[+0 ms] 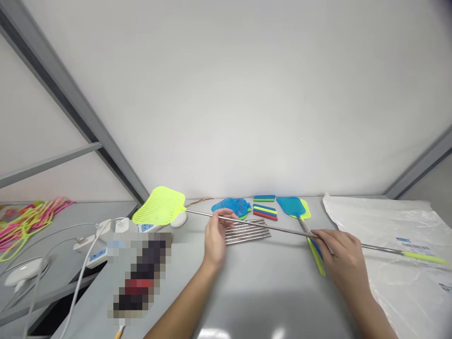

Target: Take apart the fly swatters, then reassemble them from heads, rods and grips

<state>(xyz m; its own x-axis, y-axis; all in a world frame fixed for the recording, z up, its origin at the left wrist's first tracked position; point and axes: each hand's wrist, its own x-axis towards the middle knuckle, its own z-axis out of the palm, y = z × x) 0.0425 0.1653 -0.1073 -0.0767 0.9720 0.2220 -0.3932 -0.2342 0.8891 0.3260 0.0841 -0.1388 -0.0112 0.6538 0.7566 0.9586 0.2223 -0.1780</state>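
A fly swatter with a yellow-green head, a long extended metal rod and a yellow-green handle stretches across the view above the table. My left hand has its fingers curled round the rod on the head side. Farther along, my right hand pinches the rod between thumb and fingers. Beneath it lie a blue swatter and a yellow-green one, partly overlapping. Several loose metal rods rest side by side near my left hand, partly covered by it.
Blue swatter heads and several coloured handles lie toward the wall. A white plastic bag covers the table's right side. Power strips and white cables are at left, near a pixelated object. Pink and yellow-green items lie far left.
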